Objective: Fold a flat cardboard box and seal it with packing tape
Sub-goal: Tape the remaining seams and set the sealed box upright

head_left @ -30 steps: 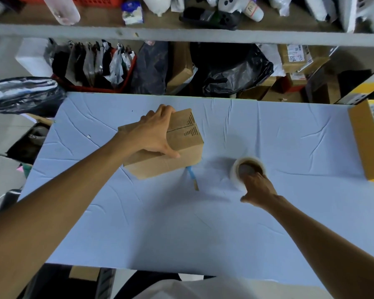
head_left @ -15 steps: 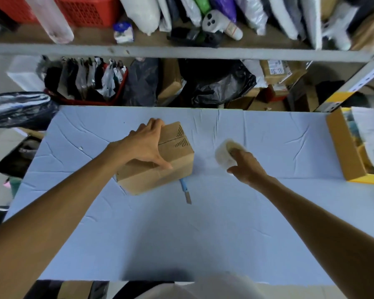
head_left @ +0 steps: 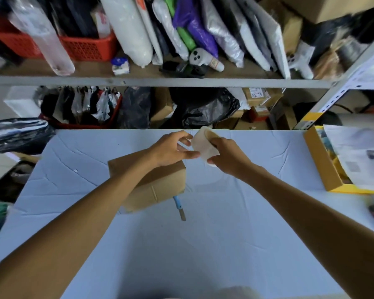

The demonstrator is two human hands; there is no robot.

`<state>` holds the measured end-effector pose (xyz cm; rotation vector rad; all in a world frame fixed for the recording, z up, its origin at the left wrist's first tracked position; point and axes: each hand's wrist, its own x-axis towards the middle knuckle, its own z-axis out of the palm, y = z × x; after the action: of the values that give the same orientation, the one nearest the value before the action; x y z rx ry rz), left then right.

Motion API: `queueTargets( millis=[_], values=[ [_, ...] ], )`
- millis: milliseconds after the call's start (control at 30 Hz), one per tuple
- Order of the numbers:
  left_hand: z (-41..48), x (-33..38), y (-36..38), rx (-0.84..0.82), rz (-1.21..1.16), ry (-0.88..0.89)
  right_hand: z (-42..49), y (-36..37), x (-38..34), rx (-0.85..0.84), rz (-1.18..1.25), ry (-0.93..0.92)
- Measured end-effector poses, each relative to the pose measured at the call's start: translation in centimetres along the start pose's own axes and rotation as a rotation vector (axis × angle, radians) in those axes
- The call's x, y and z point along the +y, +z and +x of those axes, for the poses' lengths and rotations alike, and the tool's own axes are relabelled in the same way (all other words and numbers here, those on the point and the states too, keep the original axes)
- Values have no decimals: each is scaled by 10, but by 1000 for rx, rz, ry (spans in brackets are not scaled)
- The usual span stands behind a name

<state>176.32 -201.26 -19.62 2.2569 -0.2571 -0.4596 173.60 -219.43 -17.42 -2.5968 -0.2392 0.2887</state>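
Yellow box (head_left: 317, 167): open, at the right edge of the worktop (head_left: 203, 244); printed sheets lie in it and overhang its rim.
Red basket (head_left: 89, 48): on the upper shelf; dark packets stand in it.
Lower red basket (head_left: 116, 108): under that shelf; bagged items packed upright.
Cardboard box (head_left: 160, 186): folded up, on the worktop left of centre, partly under the left forearm; long axis roughly left to right, a little skewed.
Box cutter (head_left: 178, 206): blue handle, sticks out at the box's near right corner, pointing toward the person.
Tape roll (head_left: 203, 147): held off the worktop, just beyond the box; core opening tilted up and away.
Right hand (head_left: 229, 157): grip curled round the roll.
Left hand (head_left: 173, 149): thumb and forefinger pinch the roll's left side; cannot tell whether they hold a loose tape end.
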Motion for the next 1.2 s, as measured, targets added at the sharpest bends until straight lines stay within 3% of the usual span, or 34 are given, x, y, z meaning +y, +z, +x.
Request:
queueTargets(
  millis=[167, 400, 567, 733, 867, 967, 1200],
  values=[
    [-6, 7, -4, 194, -12, 79, -2, -4, -7, -2, -14, 17],
    [-6, 9, -20, 328, 14, 43, -1, -2, -12, -23, 2, 32],
    [-4, 16, -38, 426, 248, 115, 9, -2, -21, -51, 117, 181],
    [-5, 17, -53, 542, 186, 89, 14, -5, -25, -49, 179, 305],
    [-3, 25, -61, 432, 182, 66, 8, -7, -25, -2, 248, 322],
    [7, 29, -66, 367, 25, 5, 2, -5, -30, 55, 364, 304],
    [13, 33, -76, 45, -424, -129, -4, -8, -25, 48, 501, 344]
  ],
)
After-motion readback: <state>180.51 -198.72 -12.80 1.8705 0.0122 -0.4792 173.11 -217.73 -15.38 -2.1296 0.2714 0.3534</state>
